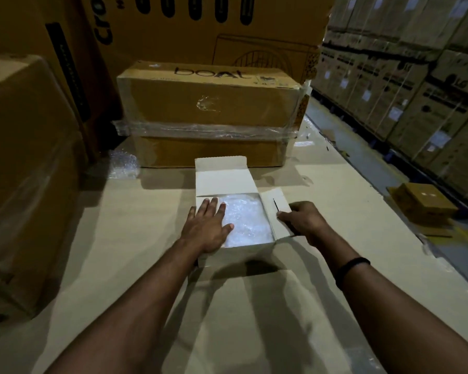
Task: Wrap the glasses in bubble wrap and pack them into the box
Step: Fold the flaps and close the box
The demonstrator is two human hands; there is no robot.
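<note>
Box (241,254) before taped carton (208,103).

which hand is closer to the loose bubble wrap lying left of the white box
Left. The left hand lies flat on the white box's left edge, down and right of the loose bubble wrap; the right hand grips the right flap, farther across.

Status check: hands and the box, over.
Left hand flat on bubble-wrapped bundle inside white box. Right hand grips right flap. Lid open; nothing blocking.
</note>
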